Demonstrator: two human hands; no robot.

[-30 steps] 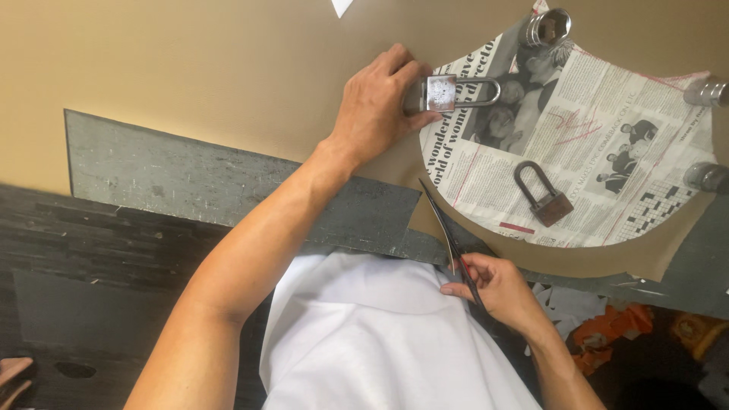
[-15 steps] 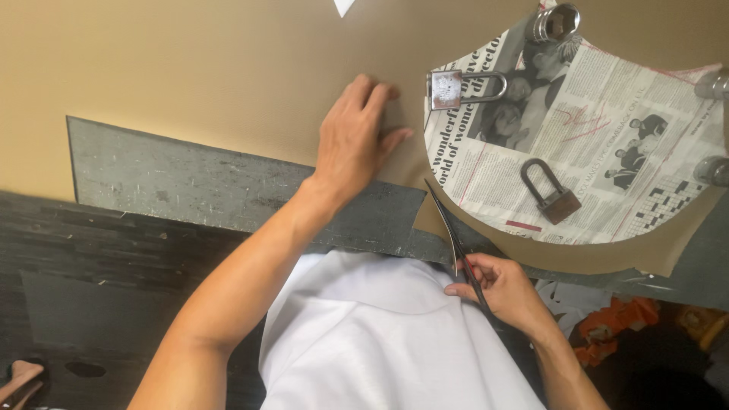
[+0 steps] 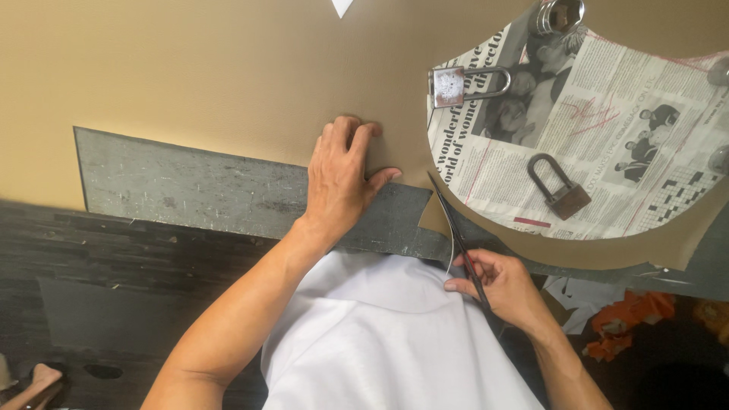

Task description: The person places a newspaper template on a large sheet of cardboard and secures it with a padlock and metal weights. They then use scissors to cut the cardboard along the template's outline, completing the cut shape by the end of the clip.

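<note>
I read the step in hand as cutting the tan sheet (image 3: pixel 228 76) along the curved edge of the newspaper pattern (image 3: pixel 607 137). My right hand (image 3: pixel 505 288) is closed around the handles of the scissors (image 3: pixel 456 231), whose blades point away from it and enter the sheet just at the near-left end of the pattern's curve. My left hand (image 3: pixel 342 182) lies flat and open, fingers spread, pressing the sheet down to the left of the blades, at the sheet's near edge where it overlaps the grey board (image 3: pixel 190 186) on the desk (image 3: pixel 91 288). Beyond the right hand, two padlocks rest on the pattern as weights: a silver padlock (image 3: pixel 456 83) at its far-left edge and a rusty padlock (image 3: pixel 558 190) nearer the middle. A metal cup (image 3: pixel 558 15) stands at the far rim. As I judge it, the next move calls for advancing the blades along the curve while the left hand holds the sheet flat.
</note>
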